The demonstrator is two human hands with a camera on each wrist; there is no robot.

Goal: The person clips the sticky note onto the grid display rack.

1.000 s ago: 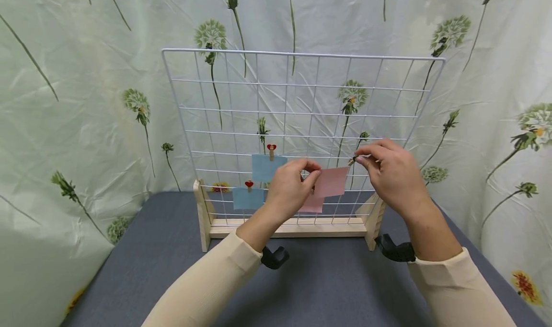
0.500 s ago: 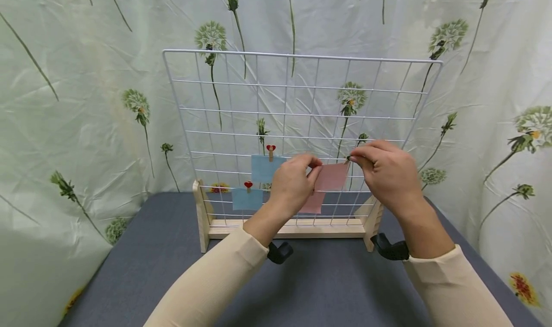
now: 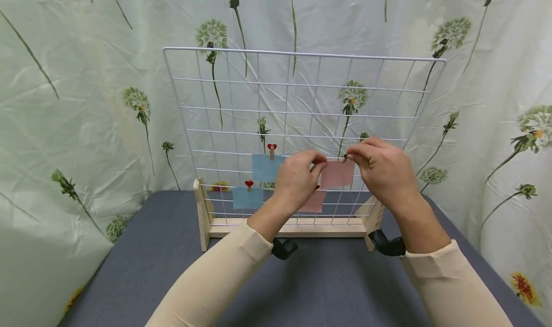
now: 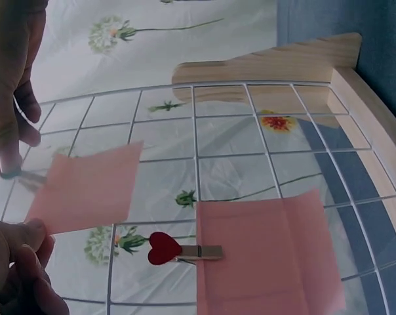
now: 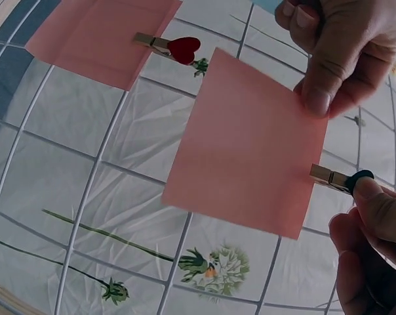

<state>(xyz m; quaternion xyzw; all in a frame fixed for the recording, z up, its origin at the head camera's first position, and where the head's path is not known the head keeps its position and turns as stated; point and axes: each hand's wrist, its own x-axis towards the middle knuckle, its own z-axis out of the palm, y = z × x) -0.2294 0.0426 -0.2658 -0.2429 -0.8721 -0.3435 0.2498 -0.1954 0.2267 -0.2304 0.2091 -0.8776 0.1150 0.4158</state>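
My left hand (image 3: 300, 179) pinches a top corner of a pink paper note (image 5: 250, 144) between thumb and finger, against the white wire grid (image 3: 302, 110). At the note's top edge my right hand (image 3: 384, 171) pinches a small wooden clothespin (image 5: 328, 177) with a dark decoration. The clothespin's tip overlaps the note's edge in the right wrist view; whether it also grips a wire I cannot tell. Just below hangs another pink note (image 4: 263, 256), held to the grid by a clothespin with a red heart (image 4: 165, 249).
Two blue notes (image 3: 247, 198) hang on the grid's left side under red-heart clothespins (image 3: 271, 150). A wooden base (image 3: 297, 228) carries the grid on a dark grey tabletop (image 3: 172, 250). Behind stands a floral curtain (image 3: 86, 125).
The clothespin in my right hand has come left onto the note's top edge. My left hand and its pink note have shifted slightly right and up.
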